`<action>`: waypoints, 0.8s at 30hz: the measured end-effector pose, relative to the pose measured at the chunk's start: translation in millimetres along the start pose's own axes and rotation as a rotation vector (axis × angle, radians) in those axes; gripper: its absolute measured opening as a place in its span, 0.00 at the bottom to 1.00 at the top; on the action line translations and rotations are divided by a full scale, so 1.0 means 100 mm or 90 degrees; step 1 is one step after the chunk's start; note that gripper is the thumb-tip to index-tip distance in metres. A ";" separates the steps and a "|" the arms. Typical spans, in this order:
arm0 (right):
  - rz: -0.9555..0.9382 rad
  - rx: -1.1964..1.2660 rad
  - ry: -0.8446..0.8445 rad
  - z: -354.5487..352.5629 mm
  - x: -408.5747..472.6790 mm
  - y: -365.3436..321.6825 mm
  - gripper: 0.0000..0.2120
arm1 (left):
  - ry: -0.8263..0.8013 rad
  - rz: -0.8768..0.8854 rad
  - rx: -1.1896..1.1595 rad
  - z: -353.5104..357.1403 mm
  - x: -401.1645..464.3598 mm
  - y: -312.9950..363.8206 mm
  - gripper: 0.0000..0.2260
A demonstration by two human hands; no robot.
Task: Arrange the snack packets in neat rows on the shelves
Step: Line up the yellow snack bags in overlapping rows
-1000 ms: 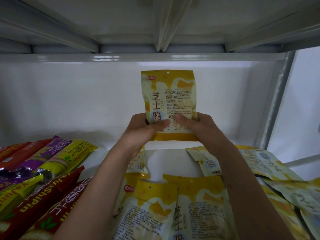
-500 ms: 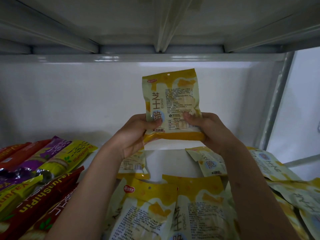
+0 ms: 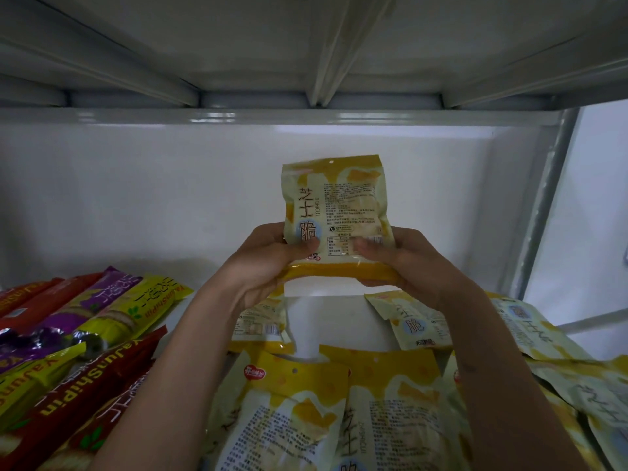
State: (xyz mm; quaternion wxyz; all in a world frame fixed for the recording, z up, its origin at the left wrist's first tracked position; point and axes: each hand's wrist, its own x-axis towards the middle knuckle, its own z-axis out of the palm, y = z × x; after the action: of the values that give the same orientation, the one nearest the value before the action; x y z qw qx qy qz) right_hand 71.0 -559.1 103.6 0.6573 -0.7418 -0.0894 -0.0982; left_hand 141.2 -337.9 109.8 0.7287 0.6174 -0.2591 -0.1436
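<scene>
A yellow and cream snack packet (image 3: 336,205) stands upright above the white shelf floor (image 3: 326,321), its printed back facing me. My left hand (image 3: 268,266) grips its lower left corner, thumb across the front. My right hand (image 3: 404,263) grips the lower right corner the same way. Several matching yellow packets (image 3: 306,413) lie flat and loosely overlapped below my arms, and more of these flat packets (image 3: 530,331) spread to the right.
Long stick packets in red, purple and yellow (image 3: 85,321) lie piled at the left. The white back wall (image 3: 136,198) stands behind the held packet. A grey shelf post (image 3: 543,198) rises at the right, and the underside of the upper shelf (image 3: 306,45) hangs overhead.
The held packet has tilted a little and shifted slightly right and down. My thumbs have slid apart along its lower edge.
</scene>
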 end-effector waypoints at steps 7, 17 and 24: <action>-0.011 -0.081 0.004 -0.03 0.01 -0.01 0.22 | 0.005 -0.018 -0.046 0.01 0.01 0.01 0.20; 0.034 -0.018 -0.018 0.00 0.01 0.00 0.22 | 0.050 0.004 0.080 0.04 0.03 -0.04 0.12; 0.028 0.056 0.060 0.04 0.05 -0.02 0.20 | 0.021 -0.026 0.040 0.09 -0.01 -0.02 0.17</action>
State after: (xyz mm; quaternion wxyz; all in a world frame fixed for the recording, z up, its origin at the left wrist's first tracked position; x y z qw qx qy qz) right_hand 75.1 -554.4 106.6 0.6945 -0.7088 -0.0467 -0.1146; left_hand 136.1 -345.1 108.9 0.7101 0.6475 -0.2385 -0.1403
